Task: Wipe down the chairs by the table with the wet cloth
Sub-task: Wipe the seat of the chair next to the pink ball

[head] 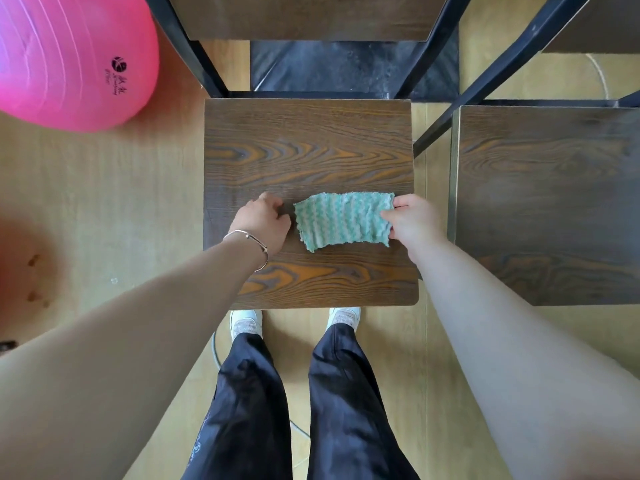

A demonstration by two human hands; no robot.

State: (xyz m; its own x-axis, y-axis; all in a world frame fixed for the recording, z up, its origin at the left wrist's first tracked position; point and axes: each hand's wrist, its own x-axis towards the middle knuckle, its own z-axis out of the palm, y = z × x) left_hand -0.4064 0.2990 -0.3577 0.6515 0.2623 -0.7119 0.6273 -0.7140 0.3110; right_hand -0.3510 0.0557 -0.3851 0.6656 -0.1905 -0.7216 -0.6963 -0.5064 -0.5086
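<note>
A nubby green-and-white cloth [343,220], ribbed in wavy rows and fuzzy at the edges, is pinched by the right hand [412,220]. Under both hands' fingers, the chair seat [308,150] is dark, matt wood-grain board. Beyond the fingertips, its frame [194,53] is black painted metal. A thin metal bracelet [249,244] gleams behind the left hand [263,220]; far left of those fingers sits a glossy pink ball [69,57].

Left hand [264,220] curled, right hand [412,221] pinching cloth [341,220], arms outstretched

Home, probably (exercise ball [69,57], wooden chairs [308,143])
</note>
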